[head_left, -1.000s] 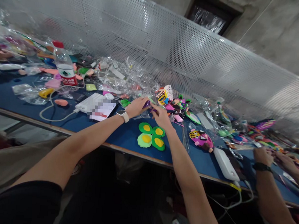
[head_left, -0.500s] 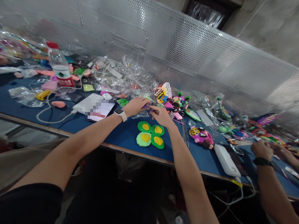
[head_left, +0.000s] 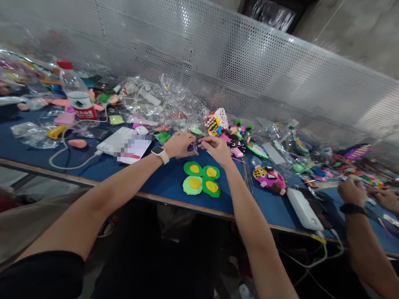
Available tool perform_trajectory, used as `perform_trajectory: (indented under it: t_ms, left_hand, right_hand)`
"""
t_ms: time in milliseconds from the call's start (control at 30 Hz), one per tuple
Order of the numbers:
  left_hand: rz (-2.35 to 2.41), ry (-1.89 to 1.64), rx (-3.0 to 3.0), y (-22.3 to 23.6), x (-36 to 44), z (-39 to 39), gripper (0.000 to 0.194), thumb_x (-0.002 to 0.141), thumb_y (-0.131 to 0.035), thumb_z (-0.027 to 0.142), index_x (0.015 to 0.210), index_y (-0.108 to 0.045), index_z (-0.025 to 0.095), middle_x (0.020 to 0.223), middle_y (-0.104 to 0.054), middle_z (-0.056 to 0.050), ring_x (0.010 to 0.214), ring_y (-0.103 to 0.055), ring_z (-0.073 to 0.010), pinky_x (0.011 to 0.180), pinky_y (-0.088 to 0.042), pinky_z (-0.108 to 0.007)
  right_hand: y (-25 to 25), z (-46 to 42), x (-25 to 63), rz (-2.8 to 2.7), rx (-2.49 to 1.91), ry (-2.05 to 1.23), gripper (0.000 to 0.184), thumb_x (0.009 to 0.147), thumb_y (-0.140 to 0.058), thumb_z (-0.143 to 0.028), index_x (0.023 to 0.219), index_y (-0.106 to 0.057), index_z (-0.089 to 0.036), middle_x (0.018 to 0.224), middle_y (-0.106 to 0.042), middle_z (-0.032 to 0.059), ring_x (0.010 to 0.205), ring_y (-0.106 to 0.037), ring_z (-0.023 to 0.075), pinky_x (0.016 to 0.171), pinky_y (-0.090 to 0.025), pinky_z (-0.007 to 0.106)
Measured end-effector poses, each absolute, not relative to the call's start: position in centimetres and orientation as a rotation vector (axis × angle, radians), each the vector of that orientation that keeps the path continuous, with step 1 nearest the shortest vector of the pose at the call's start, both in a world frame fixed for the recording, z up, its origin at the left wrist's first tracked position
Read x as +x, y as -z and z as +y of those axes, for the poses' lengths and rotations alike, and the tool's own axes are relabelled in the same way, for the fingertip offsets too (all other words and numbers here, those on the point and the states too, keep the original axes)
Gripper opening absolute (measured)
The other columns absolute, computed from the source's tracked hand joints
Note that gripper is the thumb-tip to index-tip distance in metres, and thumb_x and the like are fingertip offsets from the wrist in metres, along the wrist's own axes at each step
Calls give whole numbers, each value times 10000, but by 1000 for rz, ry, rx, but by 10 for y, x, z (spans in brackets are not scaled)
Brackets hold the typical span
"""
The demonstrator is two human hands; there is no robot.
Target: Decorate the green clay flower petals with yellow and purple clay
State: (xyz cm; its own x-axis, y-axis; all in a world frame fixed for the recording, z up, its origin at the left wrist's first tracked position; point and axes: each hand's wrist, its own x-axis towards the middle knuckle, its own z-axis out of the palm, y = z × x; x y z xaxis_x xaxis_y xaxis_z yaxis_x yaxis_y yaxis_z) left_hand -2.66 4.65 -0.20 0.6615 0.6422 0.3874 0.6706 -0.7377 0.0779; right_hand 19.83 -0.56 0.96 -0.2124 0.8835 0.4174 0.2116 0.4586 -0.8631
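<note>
1. The left hand (head_left: 178, 145) grasps a small purple piece (head_left: 190, 147) between thumb and fingers; most of it is hidden by the fingers, so its full shape cannot be told.
2. The right hand (head_left: 219, 150) is just beside it, thumb and fingertips drawn together in a pinch. Whether they grip a scrap of something or only meet each other cannot be told.
3. The purple piece is raised a little over the blue table (head_left: 166, 183), beyond the green shape (head_left: 205, 183), which lies flat, four lobes with yellow spots, touched by neither hand.
4. The step in hand looks like fine fingertip work on the purple piece, the left hand steadying it and the right working alongside.
5. From here, the next move seems to call for a firm left grip and a light, exact right pinch, as the piece is small and perhaps soft.
6. A phone (head_left: 138, 148) and power bank (head_left: 115, 140) lie near the left wrist; clear bags (head_left: 175, 101) crowd the space behind the hands, and a pink toy (head_left: 272, 180) lies right of the right forearm.
</note>
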Motion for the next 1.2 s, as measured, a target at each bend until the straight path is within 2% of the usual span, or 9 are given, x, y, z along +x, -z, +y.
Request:
perform_trajectory:
  t_ms: [133, 267, 367, 500, 700, 833, 933, 1033, 1200]
  left_hand:
    - [-1041, 615, -2831, 2, -26, 44, 539, 938, -792, 557, 1299, -714, 165, 1367, -698, -195, 1355, -607, -421, 1156, -447, -546]
    - [-1002, 815, -2824, -7, -21, 35, 527, 1032, -696, 495, 1424, -631, 149, 1421, -673, -195, 1347, -618, -377, 1171, -450, -515]
    - [-920, 944, -2836, -13, -17, 28, 441, 1065, -674, 390, 1443, -619, 169, 1450, -660, -191, 1372, -620, -351, 1172, -473, -490]
    - [-821, 998, -2869, -17, -17, 28, 252, 1082, -645, 271, 1317, -702, 197, 1367, -702, -160, 1315, -653, -304, 1151, -513, -464]
    - [-736, 1115, -2871, -13, -21, 37, 168, 1088, -672, 266, 1189, -780, 186, 1228, -744, -132, 1177, -699, -260, 1071, -567, -423]
    - [-716, 1166, -2820, -8, -22, 45, 178, 1105, -644, 256, 1099, -793, 161, 1119, -754, -121, 1054, -722, -243, 967, -587, -385]
    - [-732, 1231, -2759, -5, -22, 49, 204, 1117, -634, 292, 1108, -794, 165, 1094, -758, -112, 1036, -728, -244, 940, -586, -378]
    - [-737, 1299, -2760, -4, -22, 49, 203, 1116, -639, 298, 1135, -798, 174, 1116, -773, -108, 1053, -736, -242, 949, -581, -373]
    - [-852, 1472, -2867, -8, -20, 44, 245, 1098, -665, 340, 1122, -838, 168, 1086, -808, -113, 966, -744, -226, 896, -571, -344]
  right_hand:
    - [-3, -2, 196, -1674, -923, -844, 464, 922, -754, -660, 1101, -732, -233, 1143, -833, 115, 1061, -848, 282, 938, -715, 455]
    - [1, 2, 198, -1606, -893, -869, 456, 904, -792, -605, 1156, -603, -274, 1251, -799, 94, 1072, -845, 263, 963, -710, 457]
    - [0, 1, 198, -1575, -891, -949, 563, 887, -834, -565, 1288, -538, -302, 1175, -831, 63, 1030, -844, 261, 949, -706, 466]
    - [-3, -2, 195, -1631, -891, -962, 611, 912, -827, -496, 1406, -545, -271, 1029, -856, 39, 992, -843, 261, 974, -695, 471]
    - [1, 2, 194, -1612, -937, -923, 596, 898, -824, -568, 1372, -655, -249, 960, -851, 34, 862, -837, 257, 890, -723, 461]
    - [5, 4, 193, -1601, -921, -993, 626, 885, -836, -619, 1367, -701, -243, 1057, -863, 81, 870, -853, 279, 860, -730, 467]
    - [7, 5, 191, -1589, -948, -941, 578, 862, -858, -628, 1263, -741, -228, 1087, -864, 101, 859, -856, 282, 797, -727, 436]
    - [7, 5, 190, -1554, -979, -848, 525, 853, -860, -639, 1151, -766, -217, 1008, -862, 105, 853, -856, 295, 713, -706, 399]
    - [7, 2, 187, -1529, -965, -762, 523, 864, -839, -674, 1103, -784, -212, 914, -851, 86, 751, -832, 270, 647, -668, 370]
